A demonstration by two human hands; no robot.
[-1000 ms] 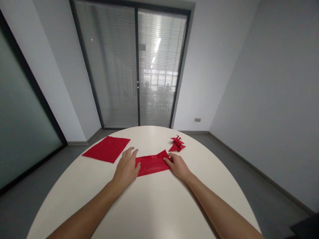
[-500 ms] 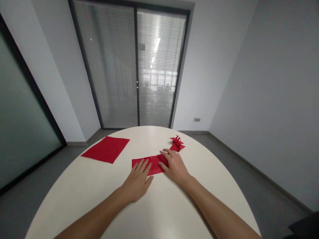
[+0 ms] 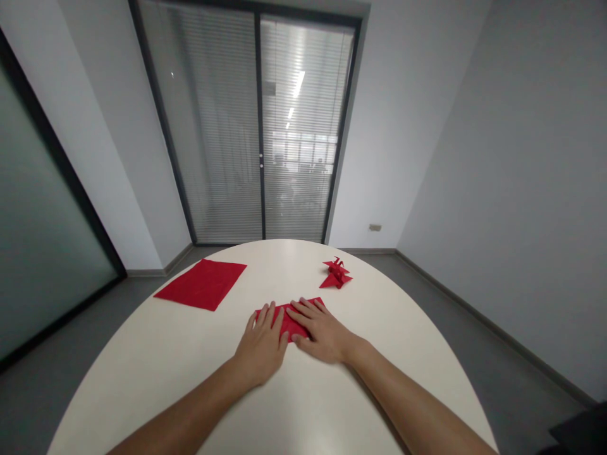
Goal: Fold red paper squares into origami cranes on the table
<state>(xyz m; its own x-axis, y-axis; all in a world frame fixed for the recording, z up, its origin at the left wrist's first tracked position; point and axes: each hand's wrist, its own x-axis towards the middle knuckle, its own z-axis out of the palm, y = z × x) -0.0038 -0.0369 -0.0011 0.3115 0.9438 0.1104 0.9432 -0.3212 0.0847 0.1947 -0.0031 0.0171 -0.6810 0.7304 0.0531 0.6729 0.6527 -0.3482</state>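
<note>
A folded strip of red paper point(image 3: 286, 324) lies flat on the round white table, partly covered by both hands. My left hand point(image 3: 262, 344) rests on its left part with the fingers stretched out, palm down. On its right part lies my right hand point(image 3: 320, 330), also flat with extended fingers; its thumb is near the paper's lower edge. Neither hand grips anything. Beyond the right hand stand folded red paper cranes point(image 3: 336, 273), bunched together so that I cannot tell how many.
A flat sheet of red paper point(image 3: 203, 284) lies at the table's far left. The white table point(image 3: 199, 373) has a curved far edge. Behind it are glass doors with blinds point(image 3: 303, 189) and plain walls. Something dark point(image 3: 581, 430) shows at the lower right corner.
The red paper has moved slightly toward me. My right hand has come left and nearer, flattening from bent fingers onto the paper, close beside my left hand, which has barely moved.
</note>
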